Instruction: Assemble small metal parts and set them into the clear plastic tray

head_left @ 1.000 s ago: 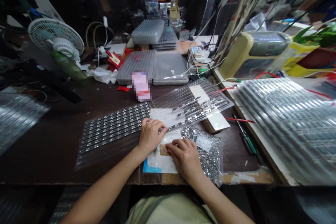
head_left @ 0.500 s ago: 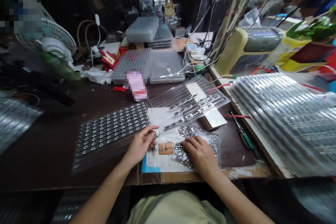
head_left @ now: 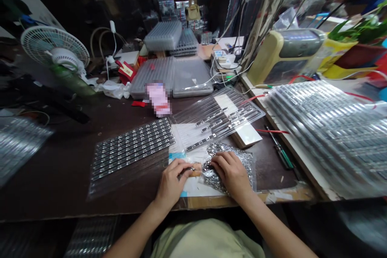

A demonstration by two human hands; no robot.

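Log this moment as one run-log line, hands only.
left hand: pinches small metal part | right hand: rests on clear bag of metal parts

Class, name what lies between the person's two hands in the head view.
In the head view, a small tan pad lies between the left hand and the right hand, beside the edge of a bag of small silver parts.

Bare left hand [head_left: 171,181] and right hand [head_left: 232,173], ungloved; bare left forearm [head_left: 136,227] and right forearm [head_left: 273,225] entering from the lower edge. Pale khaki garment [head_left: 208,242] at the bottom, a darker diagonal band or fold across it.
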